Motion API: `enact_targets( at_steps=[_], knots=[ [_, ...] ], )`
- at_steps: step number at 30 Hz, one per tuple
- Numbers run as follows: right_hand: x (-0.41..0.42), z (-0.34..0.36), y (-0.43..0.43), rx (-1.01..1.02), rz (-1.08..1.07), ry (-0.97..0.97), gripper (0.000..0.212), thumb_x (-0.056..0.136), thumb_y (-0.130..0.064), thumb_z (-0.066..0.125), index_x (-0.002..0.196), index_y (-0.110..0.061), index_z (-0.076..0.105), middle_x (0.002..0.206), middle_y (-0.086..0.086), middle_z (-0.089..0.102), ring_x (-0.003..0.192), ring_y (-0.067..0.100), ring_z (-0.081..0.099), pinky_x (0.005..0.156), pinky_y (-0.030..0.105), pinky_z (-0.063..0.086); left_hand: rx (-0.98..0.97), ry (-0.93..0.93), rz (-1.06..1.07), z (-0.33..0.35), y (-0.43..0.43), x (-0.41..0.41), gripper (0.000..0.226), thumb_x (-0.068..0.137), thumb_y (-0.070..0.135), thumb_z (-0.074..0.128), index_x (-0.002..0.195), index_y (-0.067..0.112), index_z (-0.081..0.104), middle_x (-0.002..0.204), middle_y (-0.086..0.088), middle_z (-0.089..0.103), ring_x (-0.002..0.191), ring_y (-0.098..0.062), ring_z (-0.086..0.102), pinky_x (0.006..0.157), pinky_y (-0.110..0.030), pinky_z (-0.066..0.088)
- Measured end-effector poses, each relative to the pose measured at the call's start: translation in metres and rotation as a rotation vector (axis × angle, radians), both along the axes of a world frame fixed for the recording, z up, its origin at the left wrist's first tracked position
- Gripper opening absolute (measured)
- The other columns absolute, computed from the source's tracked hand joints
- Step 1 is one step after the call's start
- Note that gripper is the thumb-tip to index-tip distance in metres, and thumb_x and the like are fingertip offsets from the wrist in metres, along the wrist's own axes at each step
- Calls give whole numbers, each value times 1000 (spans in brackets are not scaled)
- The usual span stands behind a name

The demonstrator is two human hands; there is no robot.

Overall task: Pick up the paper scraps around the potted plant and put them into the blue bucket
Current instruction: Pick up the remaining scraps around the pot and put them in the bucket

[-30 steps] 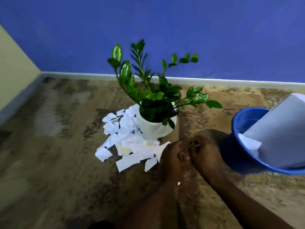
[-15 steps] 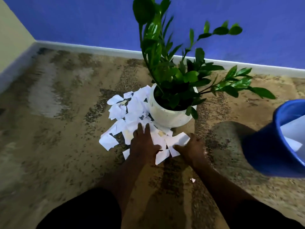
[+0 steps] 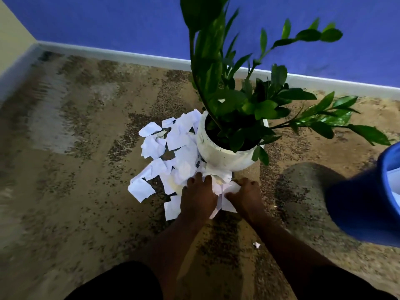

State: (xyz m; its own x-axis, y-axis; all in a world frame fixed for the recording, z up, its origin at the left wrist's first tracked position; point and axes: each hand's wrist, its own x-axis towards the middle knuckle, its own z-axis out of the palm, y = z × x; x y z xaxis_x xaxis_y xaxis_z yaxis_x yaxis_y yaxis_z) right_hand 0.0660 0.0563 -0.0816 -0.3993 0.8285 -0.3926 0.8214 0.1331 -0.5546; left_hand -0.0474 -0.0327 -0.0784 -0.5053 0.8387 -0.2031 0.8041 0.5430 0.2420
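Note:
White paper scraps (image 3: pixel 173 146) lie piled on the floor left of and in front of a white pot (image 3: pixel 218 154) holding a green leafy plant (image 3: pixel 240 105). My left hand (image 3: pixel 198 198) presses down on the scraps just in front of the pot, fingers fairly straight. Beside it, my right hand (image 3: pixel 244 195) curls its fingers round a bunch of scraps, and paper is squeezed up between the two hands. The blue bucket (image 3: pixel 357 208) stands at the right edge, partly out of view, with white paper showing inside it.
A tiny loose scrap (image 3: pixel 256 245) lies on the speckled brown floor near my right forearm. A blue wall with a white skirting board (image 3: pixel 129 55) runs behind the plant. My dark-clothed knees fill the bottom of the view.
My hands went from the bare floor near the bucket onto the scraps by the pot and now bunch paper between them. The view came closer to the plant.

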Motion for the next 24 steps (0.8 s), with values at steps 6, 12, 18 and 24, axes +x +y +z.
enact_targets(
  at_steps=[6, 12, 18, 24],
  knots=[
    [-8, 1, -2, -128, -39, 170, 38, 81, -17, 71, 115, -5, 59, 112, 11, 67, 105, 27, 62, 74, 20, 38, 109, -38, -6, -1, 1, -6, 31, 88, 23, 56, 114, 8, 62, 108, -12, 65, 98, -30, 65, 82, -39, 56],
    [2, 6, -9, -131, -110, 294, 19, 80, -11, 69, 96, -19, 63, 81, -4, 65, 79, 26, 66, 66, 39, 55, 126, 13, -28, 16, -2, 1, 18, 90, 20, 60, 103, 11, 68, 90, -10, 72, 80, -29, 71, 68, -34, 55],
    [21, 29, -7, -93, -190, 381, 10, 81, -15, 64, 88, -21, 66, 85, 0, 69, 80, 21, 66, 67, 36, 57, 158, 25, -7, 38, -8, 20, 10, 85, 25, 65, 92, 19, 68, 76, -3, 72, 70, -21, 71, 60, -27, 52],
    [50, 78, 6, 33, -144, 322, 18, 89, -10, 55, 105, -8, 63, 100, 10, 68, 90, 25, 62, 74, 25, 45, 295, -202, 43, 75, 11, 57, 34, 95, 39, 50, 122, 21, 58, 118, -4, 67, 110, -25, 62, 91, -33, 47]
  ],
)
